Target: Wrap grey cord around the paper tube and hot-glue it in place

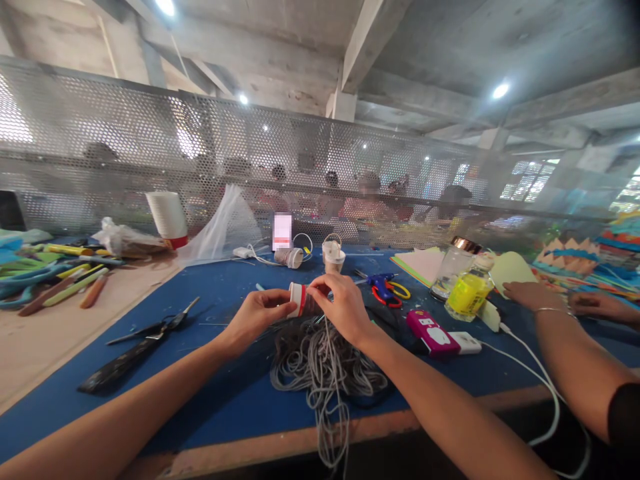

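Paper cup (296,300) held sideways at frame centre, pinched between thumb and fingers of the left hand (256,315), fingertips of the right hand (344,305) pressed together at its side, grey cord (325,363) heaped below.

We count one left hand (260,312) and one right hand (345,303) of the wearer, two in all, plus two co-worker's hands (527,295) at the right. At the bench (225,413) we find three single cups: one red-banded cup (297,300), one cup on its side (290,258) and one handled cup (333,257). We tally one stack of paper cups (167,215), one heap of grey cord (327,370), one clear jar (450,270), one yellow bottle (469,293) and one magenta box (430,332).
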{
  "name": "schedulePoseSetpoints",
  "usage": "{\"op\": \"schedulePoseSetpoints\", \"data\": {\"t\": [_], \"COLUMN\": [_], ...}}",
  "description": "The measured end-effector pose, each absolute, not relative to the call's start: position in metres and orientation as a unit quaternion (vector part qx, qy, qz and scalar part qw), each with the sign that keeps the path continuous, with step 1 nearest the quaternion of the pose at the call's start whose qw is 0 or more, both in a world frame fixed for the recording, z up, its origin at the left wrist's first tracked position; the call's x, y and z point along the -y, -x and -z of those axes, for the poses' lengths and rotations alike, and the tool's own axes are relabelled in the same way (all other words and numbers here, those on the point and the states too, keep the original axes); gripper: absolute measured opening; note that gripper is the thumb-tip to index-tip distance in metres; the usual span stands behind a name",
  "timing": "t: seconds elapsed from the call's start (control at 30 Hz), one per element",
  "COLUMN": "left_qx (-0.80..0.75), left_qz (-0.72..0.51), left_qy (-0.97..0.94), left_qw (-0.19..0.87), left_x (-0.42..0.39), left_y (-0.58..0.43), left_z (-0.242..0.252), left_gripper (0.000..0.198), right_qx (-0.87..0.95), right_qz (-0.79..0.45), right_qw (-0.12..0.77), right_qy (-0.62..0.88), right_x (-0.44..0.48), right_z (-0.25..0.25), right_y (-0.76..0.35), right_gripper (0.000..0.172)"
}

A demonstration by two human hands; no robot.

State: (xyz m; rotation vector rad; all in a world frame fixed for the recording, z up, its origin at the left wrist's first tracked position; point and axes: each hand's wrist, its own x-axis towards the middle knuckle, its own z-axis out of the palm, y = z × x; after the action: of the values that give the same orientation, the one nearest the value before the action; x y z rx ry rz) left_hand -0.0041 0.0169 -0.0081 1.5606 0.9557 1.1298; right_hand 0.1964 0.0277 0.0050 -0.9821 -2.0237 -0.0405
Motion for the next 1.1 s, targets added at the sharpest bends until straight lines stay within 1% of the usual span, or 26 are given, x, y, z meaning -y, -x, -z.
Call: {"op": "schedulePoseSetpoints", "data": {"t": [0.5, 1.1], "left_qx": [-0.378, -0.387], "left_qz": [-0.447, -0.446], "left_qy": [-0.648, -0.655], "left_qw": [0.486, 0.472], "left_x": [-0.0171, -0.0155], "left_y": [0.0047, 0.0024], "left_z": [0.0100, 0.0069], "left_gripper": [0.036, 0.034], "right_qx": [0.811, 0.810], "right_qz": [0.021, 0.022], "right_qw": [0.425, 0.420], "right_qy": [0.401, 0.408], "right_x": [-0.0300, -0.0309], "right_z": [-0.0030, -0.0020], "right_y": [-0.1968, -0.1973], "right_gripper": [0.009, 0.009]}}
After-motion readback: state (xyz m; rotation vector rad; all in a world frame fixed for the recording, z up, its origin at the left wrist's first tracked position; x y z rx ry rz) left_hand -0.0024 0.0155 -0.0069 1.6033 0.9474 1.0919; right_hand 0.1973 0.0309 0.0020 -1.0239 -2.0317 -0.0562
